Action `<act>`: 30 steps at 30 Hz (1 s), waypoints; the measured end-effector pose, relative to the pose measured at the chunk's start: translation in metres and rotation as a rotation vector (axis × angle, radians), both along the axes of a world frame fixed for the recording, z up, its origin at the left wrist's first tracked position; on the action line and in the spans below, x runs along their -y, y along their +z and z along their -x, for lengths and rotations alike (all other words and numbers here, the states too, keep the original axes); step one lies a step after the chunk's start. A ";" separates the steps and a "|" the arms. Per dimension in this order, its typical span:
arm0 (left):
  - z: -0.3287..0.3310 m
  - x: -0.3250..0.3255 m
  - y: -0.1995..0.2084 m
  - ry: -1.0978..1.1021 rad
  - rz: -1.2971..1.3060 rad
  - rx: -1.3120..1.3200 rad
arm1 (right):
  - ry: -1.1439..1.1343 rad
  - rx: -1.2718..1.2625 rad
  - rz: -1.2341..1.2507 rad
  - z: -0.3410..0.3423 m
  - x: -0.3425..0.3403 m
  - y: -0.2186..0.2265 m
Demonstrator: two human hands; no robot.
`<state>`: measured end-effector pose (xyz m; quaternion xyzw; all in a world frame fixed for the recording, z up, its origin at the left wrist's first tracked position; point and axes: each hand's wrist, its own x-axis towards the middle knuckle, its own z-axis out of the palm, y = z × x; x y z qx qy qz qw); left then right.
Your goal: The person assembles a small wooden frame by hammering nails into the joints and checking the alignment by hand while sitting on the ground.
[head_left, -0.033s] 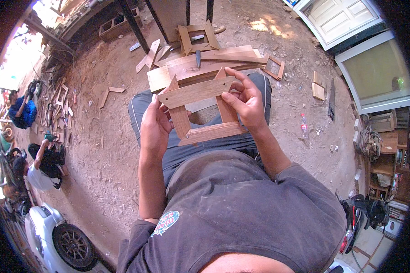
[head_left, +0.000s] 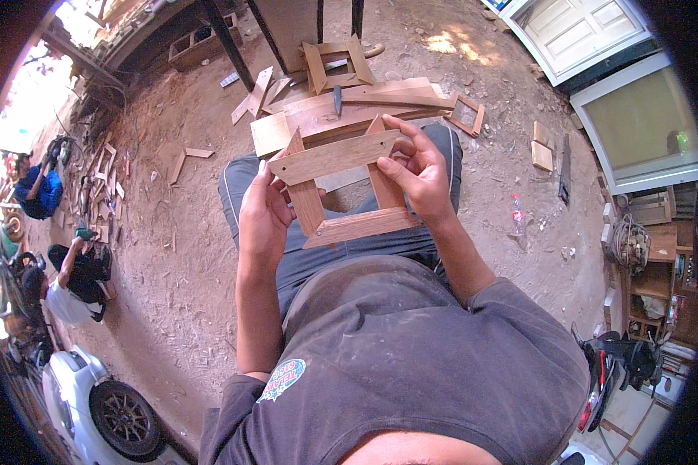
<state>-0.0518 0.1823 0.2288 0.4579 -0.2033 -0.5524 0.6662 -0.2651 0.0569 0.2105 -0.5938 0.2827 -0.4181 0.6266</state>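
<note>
Above my lap I hold a small wooden frame made of overlapping strips with slanted ends. Dark holes show near the ends of its far strip. My left hand grips the frame's left side, thumb near the far left corner. On the right, my right hand pinches the far right corner between thumb and fingers. Beyond my knees lie wide planks with a dark pointed tool on them. A similar wooden frame rests behind the planks.
A reddish wooden frame lies right of the planks. Farther right are wood blocks, a handsaw and a plastic bottle. Angled strips lie left. Two people work at far left, near a white car.
</note>
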 end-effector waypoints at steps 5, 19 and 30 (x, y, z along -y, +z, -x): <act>-0.001 -0.001 0.001 -0.002 0.009 -0.003 | -0.021 0.016 0.000 -0.004 -0.003 0.006; 0.000 -0.001 0.002 0.038 -0.009 0.025 | -0.025 0.038 -0.015 -0.005 -0.004 0.006; -0.003 0.000 -0.005 0.036 -0.037 0.027 | -0.021 0.008 -0.001 -0.004 -0.001 -0.001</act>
